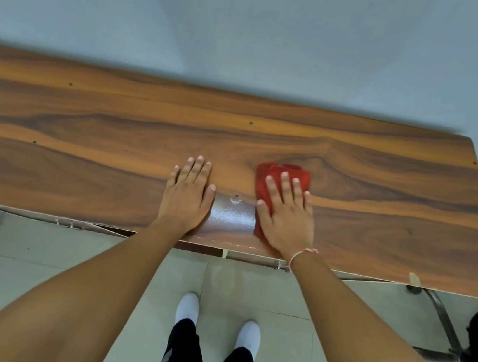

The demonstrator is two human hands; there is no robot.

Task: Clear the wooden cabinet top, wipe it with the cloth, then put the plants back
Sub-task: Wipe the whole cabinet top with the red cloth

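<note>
The wooden cabinet top [120, 128] stretches across the view against a pale wall, with nothing standing on it. A red cloth [284, 172] lies bunched on the wood near the front edge, right of centre. My right hand [287, 214] presses flat on the cloth, fingers spread, covering its near half. My left hand [186, 196] rests flat and bare on the wood just left of it, fingers apart. No plants are in view.
The cabinet's front edge [53, 217] runs below my wrists, with metal handles under it. My feet in white shoes [189, 307] stand on a tiled floor. A metal chair base [448, 326] and a dark object sit at the lower right.
</note>
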